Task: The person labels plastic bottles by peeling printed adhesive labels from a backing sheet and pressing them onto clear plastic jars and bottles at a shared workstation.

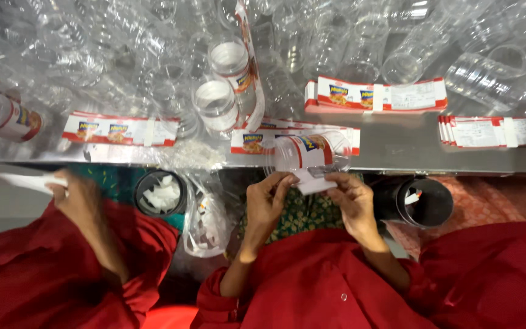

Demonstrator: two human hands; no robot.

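Note:
A clear plastic jar lies on its side at the front edge of the steel table, with a red, white and yellow label partly wrapped around it. My left hand grips the jar's lower side, thumb and fingers on the label's edge. My right hand pinches the loose end of the label just below the jar. Both my sleeves are red.
Stacks of flat labels lie on the table, with several empty clear jars behind them. Two black bins and a plastic bag sit below the table edge. A co-worker's hand at left holds a white strip.

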